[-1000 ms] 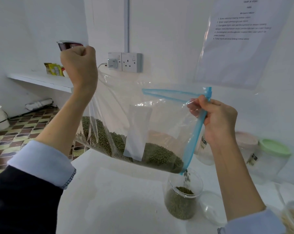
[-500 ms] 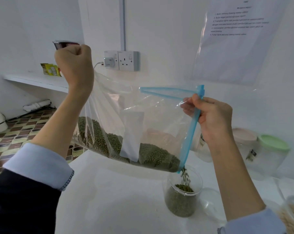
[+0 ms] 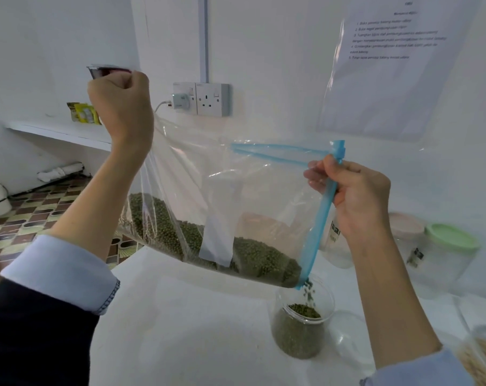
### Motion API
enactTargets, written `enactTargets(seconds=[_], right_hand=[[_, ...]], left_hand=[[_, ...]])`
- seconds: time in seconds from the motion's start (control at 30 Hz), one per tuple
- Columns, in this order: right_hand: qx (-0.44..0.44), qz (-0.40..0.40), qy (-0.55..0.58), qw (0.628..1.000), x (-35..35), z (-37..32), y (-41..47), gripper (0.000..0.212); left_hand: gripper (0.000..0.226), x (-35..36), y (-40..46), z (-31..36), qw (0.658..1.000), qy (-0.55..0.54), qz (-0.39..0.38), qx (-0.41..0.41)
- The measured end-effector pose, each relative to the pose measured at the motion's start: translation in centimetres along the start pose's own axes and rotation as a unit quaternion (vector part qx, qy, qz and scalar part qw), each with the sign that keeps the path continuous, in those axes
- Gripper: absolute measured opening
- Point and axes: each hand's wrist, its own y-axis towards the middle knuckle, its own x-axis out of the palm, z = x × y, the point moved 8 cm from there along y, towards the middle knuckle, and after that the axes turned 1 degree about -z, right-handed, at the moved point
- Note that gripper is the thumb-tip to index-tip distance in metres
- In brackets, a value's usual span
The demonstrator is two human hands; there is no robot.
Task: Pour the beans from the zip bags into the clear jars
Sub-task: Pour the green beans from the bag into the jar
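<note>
A large clear zip bag with a blue zip strip hangs tilted above the white table. Green beans lie along its low side. My left hand grips the bag's raised bottom corner in a fist. My right hand pinches the blue zip edge near the open mouth. Beans stream from the low corner into an open clear jar standing on the table, more than half full of green beans.
A clear lid lies right of the jar. Behind my right arm stand jars with a pink lid and a green lid. A container of pale beans sits at the lower right. A wall socket is behind.
The bag stays held in the same tilt while beans keep falling. The bean level in the jar has risen slightly.
</note>
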Motion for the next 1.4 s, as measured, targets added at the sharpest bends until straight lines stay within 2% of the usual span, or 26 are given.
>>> enactTargets(seconds=[0.5,0.77,0.9,1.17,1.4], right_hand=[[0.010,0.016,-0.003,1.000,-0.3,0.8,0.0,0.012],[0.015,-0.003,-0.009,1.000,0.2,0.9,-0.1,0.014],[0.009,0.019,-0.001,1.000,-0.4,0.9,0.0,0.013],[0.005,-0.009,-0.016,1.000,0.3,0.4,0.0,0.013],[0.006,0.003,-0.006,1.000,0.3,0.3,-0.1,0.011]], left_hand=[[0.046,0.4,-0.4,0.1,1.000,0.000,-0.008,0.011],[0.047,0.5,-0.4,0.2,1.000,-0.004,-0.006,0.015],[0.047,0.7,-0.5,0.3,1.000,-0.002,-0.013,0.009],[0.049,0.7,-0.2,0.9,1.000,0.000,-0.013,0.014],[0.046,0.5,0.1,1.1,1.000,-0.001,-0.012,0.016]])
